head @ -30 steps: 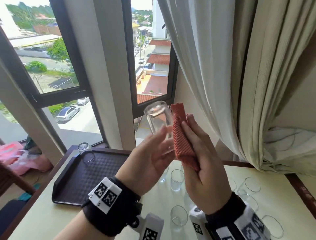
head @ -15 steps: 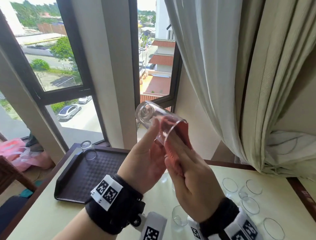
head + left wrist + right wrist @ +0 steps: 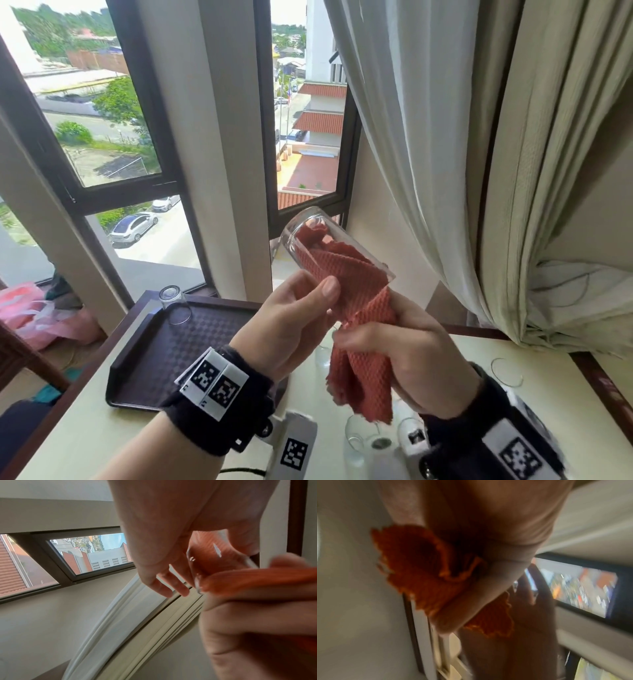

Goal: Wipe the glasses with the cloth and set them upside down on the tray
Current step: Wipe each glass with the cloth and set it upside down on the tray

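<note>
Glass (image 3: pixel 334 253) in left hand (image 3: pixel 291 329) tilts, base up-left, mouth toward right hand (image 3: pixel 407 356) gripping cloth (image 3: pixel 359 342).

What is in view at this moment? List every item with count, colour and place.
held glass: one, clear, tilted in the air, cloth stuffed inside
cloth: one, red-orange, running from the glass down through the right grip
tray: one, dark brown, table's left part
upturned glass: one, clear, tray's far corner
loose glasses: several, clear, on the table; count unclear
table: one, cream
curtain: pale, right
left hand: holds the glass
right hand: grips the cloth
</note>
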`<state>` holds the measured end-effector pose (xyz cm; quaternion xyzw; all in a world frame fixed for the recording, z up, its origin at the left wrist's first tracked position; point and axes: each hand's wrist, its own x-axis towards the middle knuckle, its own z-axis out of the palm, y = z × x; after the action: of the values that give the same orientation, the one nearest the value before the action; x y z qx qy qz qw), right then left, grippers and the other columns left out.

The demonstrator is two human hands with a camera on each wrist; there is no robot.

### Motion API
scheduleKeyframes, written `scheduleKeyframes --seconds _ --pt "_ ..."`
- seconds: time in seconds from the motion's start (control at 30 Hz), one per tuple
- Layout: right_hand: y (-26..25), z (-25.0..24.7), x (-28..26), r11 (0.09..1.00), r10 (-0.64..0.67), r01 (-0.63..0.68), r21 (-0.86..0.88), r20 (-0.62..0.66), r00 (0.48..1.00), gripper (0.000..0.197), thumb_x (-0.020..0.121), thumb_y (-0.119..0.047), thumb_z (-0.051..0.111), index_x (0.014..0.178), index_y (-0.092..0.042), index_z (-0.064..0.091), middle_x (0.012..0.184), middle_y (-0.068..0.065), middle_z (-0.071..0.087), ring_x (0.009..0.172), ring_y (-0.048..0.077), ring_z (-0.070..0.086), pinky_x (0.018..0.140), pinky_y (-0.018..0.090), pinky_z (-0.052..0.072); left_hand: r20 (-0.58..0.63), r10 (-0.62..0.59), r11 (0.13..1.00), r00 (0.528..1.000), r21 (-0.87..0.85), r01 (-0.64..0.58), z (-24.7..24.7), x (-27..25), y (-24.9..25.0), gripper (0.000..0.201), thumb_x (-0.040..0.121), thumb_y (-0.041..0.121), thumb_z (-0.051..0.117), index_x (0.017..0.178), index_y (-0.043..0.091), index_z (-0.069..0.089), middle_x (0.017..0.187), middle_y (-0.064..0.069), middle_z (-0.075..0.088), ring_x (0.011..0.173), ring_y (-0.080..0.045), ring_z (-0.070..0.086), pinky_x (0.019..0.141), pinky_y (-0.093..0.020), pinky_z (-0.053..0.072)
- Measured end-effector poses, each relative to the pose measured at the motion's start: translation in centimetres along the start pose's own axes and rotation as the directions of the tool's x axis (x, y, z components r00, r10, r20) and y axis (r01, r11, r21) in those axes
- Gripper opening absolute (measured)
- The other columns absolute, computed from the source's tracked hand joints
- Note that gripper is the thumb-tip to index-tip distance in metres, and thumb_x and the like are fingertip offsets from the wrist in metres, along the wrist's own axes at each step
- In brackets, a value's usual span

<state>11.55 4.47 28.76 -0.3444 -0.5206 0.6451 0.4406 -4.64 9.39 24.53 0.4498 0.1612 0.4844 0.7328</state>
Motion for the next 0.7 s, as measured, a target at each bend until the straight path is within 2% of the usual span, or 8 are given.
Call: scheduleKeyframes --seconds 0.2,0.27,0.37,0.43,0.5,0.57,0.63,0.7 --pt "-0.6 -0.4 0.0 0.828 0.064 -0.219 0.516 0.301 0.951 0.07 0.055 0.007 0.078 0.124 -0.002 0.07 0.07 0.025 0.06 0.044 0.027 0.065 0.044 0.036 0.059 0.053 0.076 0.991 0.996 0.106 -0.081 -0.1 0.5 0.0 0.079 0.091 0.038 0.082 0.128 -0.023 0.049 0.129 -0.036 0.055 0.123 -0.048 0.053 0.116 -0.07 0.034" --pt "-0.3 -0.1 0.0 0.914 0.099 -0.179 0.364 0.226 0.969 0.062 0.061 0.011 0.066 0.12 -0.006 0.071 0.064 0.026 0.059 0.046 0.033 0.065 0.047 0.041 0.059 0.022 0.084 0.99 0.996 0.111 -0.086 -0.3 0.6 -0.2 0.068 0.089 0.039 0.084 0.124 -0.014 0.06 0.124 -0.03 0.061 0.118 -0.045 0.055 0.11 -0.063 0.043" --pt "0.4 0.2 0.1 0.953 0.007 -0.008 -0.304 -0.005 1.0 0.037 0.08 0.009 0.052 0.106 -0.014 0.066 0.064 0.015 0.068 0.056 0.034 0.069 0.056 0.044 0.06 -0.073 0.071 0.991 0.995 0.118 -0.062 -0.5 0.5 -0.4 0.055 0.081 0.046 0.09 0.114 0.004 0.076 0.112 -0.019 0.072 0.104 -0.035 0.066 0.095 -0.042 0.056" --pt "1.0 -0.4 0.4 0.576 -0.183 0.107 -0.81 0.0 0.983 0.037 0.084 -0.002 0.052 0.112 -0.024 0.057 0.073 -0.008 0.07 0.065 0.013 0.069 0.061 0.027 0.053 -0.14 0.047 0.989 0.989 0.144 -0.027 -0.6 0.6 -0.6 0.059 0.079 0.049 0.091 0.111 0.002 0.077 0.11 -0.022 0.071 0.101 -0.035 0.066 0.095 -0.042 0.055" --pt "1.2 -0.6 0.7 0.113 -0.206 0.084 -0.99 0.06 0.977 0.042 0.084 -0.01 0.057 0.124 -0.024 0.059 0.084 -0.007 0.071 0.07 0.023 0.069 0.062 0.025 0.041 -0.189 0.021 0.982 0.982 0.19 0.016 -0.5 0.6 -0.7 0.039 0.085 0.042 0.085 0.103 0.008 0.082 0.107 -0.019 0.075 0.098 -0.031 0.069 0.095 -0.04 0.056" --pt "1.8 -0.5 1.0 -0.07 -0.194 0.029 -0.997 0.042 0.98 0.041 0.085 -0.013 0.061 0.125 -0.018 0.06 0.087 0.002 0.073 0.067 0.029 0.069 0.059 0.026 0.036 -0.205 -0.005 0.975 0.979 0.218 0.051 -0.4 0.5 -0.8 0.028 0.089 0.034 0.072 0.099 0.009 0.08 0.102 -0.013 0.078 0.095 -0.023 0.073 0.091 -0.034 0.059" --pt "2.4 -0.6 1.1 -0.022 -0.258 0.049 -0.999 0.053 0.965 0.039 0.08 -0.01 0.067 0.119 -0.016 0.06 0.077 0.002 0.07 0.059 0.028 0.067 0.055 0.025 0.037 -0.208 -0.007 0.974 0.978 0.221 0.054 -0.4 0.5 -0.7 0.035 0.089 0.031 0.072 0.107 0.002 0.072 0.102 -0.013 0.076 0.096 -0.025 0.072 0.091 -0.034 0.059" --pt "2.2 -0.3 0.6 0.322 -0.21 0.052 -0.945 -0.018 0.977 0.032 0.084 -0.005 0.059 0.114 -0.017 0.059 0.076 0.006 0.07 0.063 0.031 0.067 0.058 0.031 0.052 -0.173 0.011 0.983 0.985 0.184 0.022 -0.5 0.3 -0.8 0.048 0.084 0.036 0.086 0.112 0.0 0.071 0.108 -0.018 0.073 0.102 -0.032 0.067 0.097 -0.041 0.056"
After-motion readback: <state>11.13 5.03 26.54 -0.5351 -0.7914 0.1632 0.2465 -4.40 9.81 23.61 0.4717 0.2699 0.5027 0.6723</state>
